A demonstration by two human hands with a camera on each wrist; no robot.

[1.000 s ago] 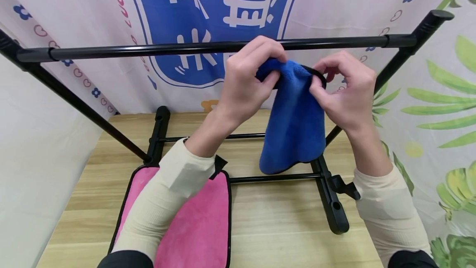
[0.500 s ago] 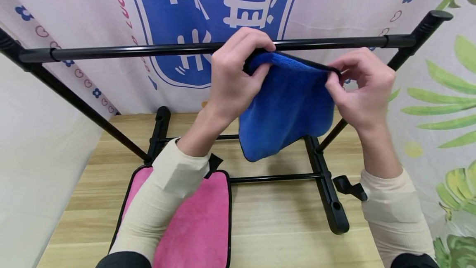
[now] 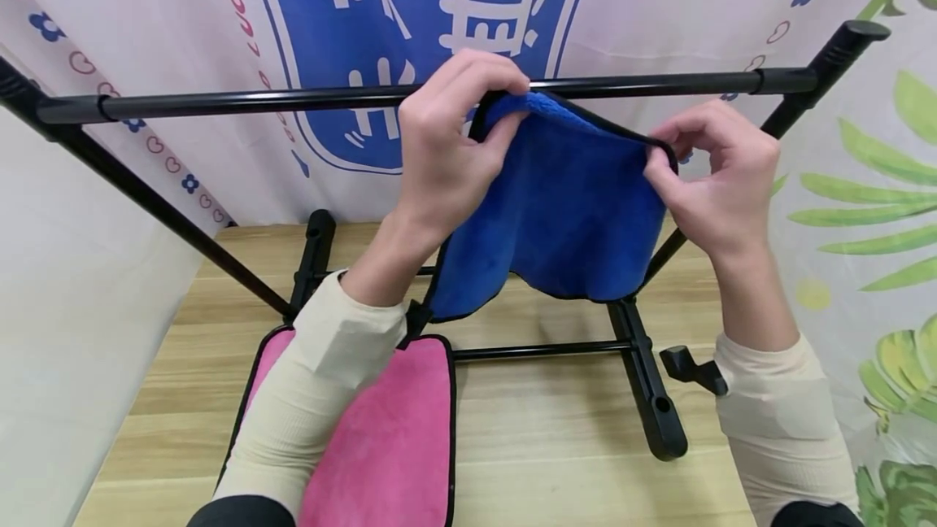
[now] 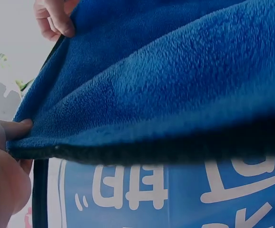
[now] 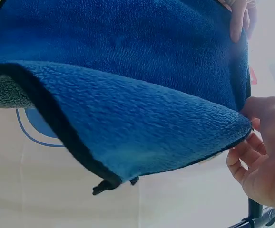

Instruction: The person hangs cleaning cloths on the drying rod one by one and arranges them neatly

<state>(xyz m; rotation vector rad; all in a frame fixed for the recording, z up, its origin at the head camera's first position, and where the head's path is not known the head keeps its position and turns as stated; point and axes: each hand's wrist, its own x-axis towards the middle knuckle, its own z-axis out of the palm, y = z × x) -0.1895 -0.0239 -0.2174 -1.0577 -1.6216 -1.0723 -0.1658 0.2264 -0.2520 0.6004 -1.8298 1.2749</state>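
A blue plush towel (image 3: 578, 210) with black edging hangs in front of the rack's top bar (image 3: 278, 99). My left hand (image 3: 454, 137) pinches its upper edge between thumb and fingers, close against the bar. At the upper right corner, my right hand (image 3: 721, 177) pinches the same edge, a little lower and nearer to me. Between the hands the edge slopes down to the right, and the lower part falls in loose folds. In the right wrist view, a flap of the towel (image 5: 128, 118) with a grey underside shows beside the right hand (image 5: 266, 152).
A pink towel (image 3: 395, 437) with black edging lies flat on the wooden surface (image 3: 556, 446), partly under the left forearm. The black rack's feet (image 3: 651, 397) and lower crossbar (image 3: 542, 350) stand there too. A printed curtain (image 3: 659, 6) hangs behind the bar.
My hands have moved apart, the left one leftward and slightly up, the right one to the right. The blue towel, bunched and narrow before, is now spread wider between them.
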